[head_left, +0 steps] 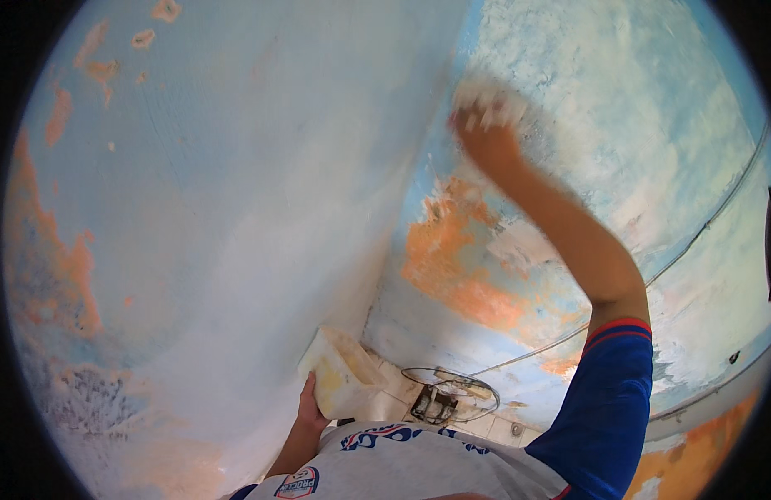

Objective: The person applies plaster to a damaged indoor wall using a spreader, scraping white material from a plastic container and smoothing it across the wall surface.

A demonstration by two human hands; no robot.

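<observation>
My right arm reaches up to the wall (619,92) on the right, near the corner. My right hand (488,117) is smeared by motion. Its fingers look whitish, and I cannot make out whether anything is in them. A grey, wet-looking patch shows on the wall beside it. Low down, near my body, my left hand (310,407) is closed on the side of a whitish plastic container (327,371) with yellowish stains. The container is tilted, and what lies inside does not show clearly.
The left wall (260,167) is pale blue with peeled spots. Bare orange plaster (452,258) shows below my right hand. A thin cable (710,221) crosses the right wall. On the tiled floor sits a dark object (434,406) with a loop of cable.
</observation>
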